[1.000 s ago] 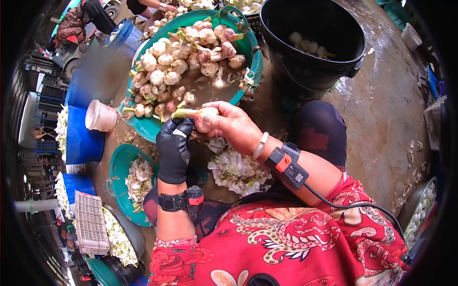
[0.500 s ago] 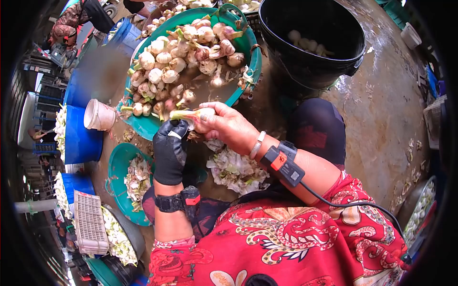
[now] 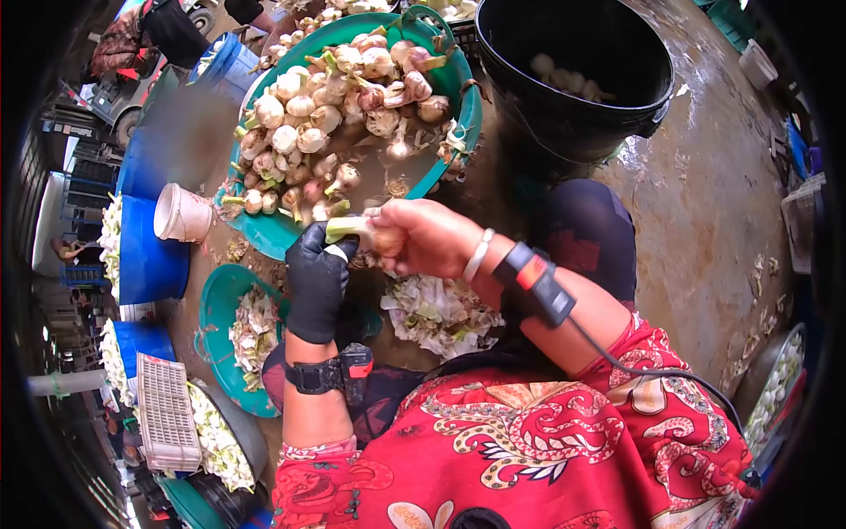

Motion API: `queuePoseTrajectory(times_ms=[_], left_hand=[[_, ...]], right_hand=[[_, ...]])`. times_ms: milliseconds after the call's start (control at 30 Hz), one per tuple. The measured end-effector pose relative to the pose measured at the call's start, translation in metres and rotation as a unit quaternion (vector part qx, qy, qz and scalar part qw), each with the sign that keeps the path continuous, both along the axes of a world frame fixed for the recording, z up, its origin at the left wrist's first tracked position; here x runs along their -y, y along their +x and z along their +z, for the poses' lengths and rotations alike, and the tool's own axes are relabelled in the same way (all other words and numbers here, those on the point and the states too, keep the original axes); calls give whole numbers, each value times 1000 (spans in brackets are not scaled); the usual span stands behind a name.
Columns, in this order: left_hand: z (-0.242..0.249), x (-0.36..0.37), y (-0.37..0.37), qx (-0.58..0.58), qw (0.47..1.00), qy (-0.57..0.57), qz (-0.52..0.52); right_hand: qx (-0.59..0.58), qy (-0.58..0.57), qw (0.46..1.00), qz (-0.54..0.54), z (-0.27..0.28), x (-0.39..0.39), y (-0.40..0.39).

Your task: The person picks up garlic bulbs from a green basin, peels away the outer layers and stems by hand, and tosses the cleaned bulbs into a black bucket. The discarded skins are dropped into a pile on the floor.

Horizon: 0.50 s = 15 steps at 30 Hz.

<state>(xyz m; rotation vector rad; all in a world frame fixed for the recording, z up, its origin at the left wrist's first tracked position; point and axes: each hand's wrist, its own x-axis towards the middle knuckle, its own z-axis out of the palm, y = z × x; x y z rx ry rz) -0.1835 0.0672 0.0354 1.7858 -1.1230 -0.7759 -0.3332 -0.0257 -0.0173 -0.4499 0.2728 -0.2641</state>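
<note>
My left hand [image 3: 317, 269], in a black glove, is closed on the pale green stem end of a garlic bulb [image 3: 384, 240]. The fingers of my right hand [image 3: 429, 236], bare with a white bracelet at the wrist, wrap round the bulb end of the same garlic. Both hands are at the near edge of a green basin [image 3: 471, 119] full of garlic bulbs with short stems. Beneath the hands lies a heap of peeled garlic skins [image 3: 441, 317].
A black bucket [image 3: 564, 123] with a few bulbs stands beyond my right hand. At left are a green basin of peelings [image 3: 216, 317], a white pail [image 3: 182, 214], a blue tub [image 3: 154, 251] and a plastic crate [image 3: 167, 413]. A person [image 3: 123, 44] is at the far left.
My right hand has turned over the bulb and its forearm has shifted slightly. The garlic has tilted, its stem end now slightly lower.
</note>
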Motion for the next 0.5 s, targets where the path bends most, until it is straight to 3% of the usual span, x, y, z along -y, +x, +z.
queuePoseTrajectory(times_ms=[33,67,133,200,267,333,400,467,500], left_hand=[[-1,0,2,-23,996,-69,-47],[3,2,2,-25,996,-66,-47],[22,8,-4,154,973,-67,-156],[22,7,-7,143,973,-67,-170],[15,3,0,-49,998,-20,-44],[19,-8,-3,-42,997,-30,-56],[21,-15,-21,-247,968,-32,-9],[15,-16,-24,-219,973,-64,16],[14,-16,-21,-163,986,-34,18]], right_hand=[[-14,30,996,86,16,8,-12],[48,51,980,184,9,10,-12],[87,102,957,257,5,-2,-8],[109,46,975,186,2,0,-11],[56,24,991,118,1,11,-11],[41,17,994,100,6,13,-15],[27,3,996,82,9,8,-11],[-7,-9,997,80,11,2,-9],[-38,-44,998,27,12,0,-8]])
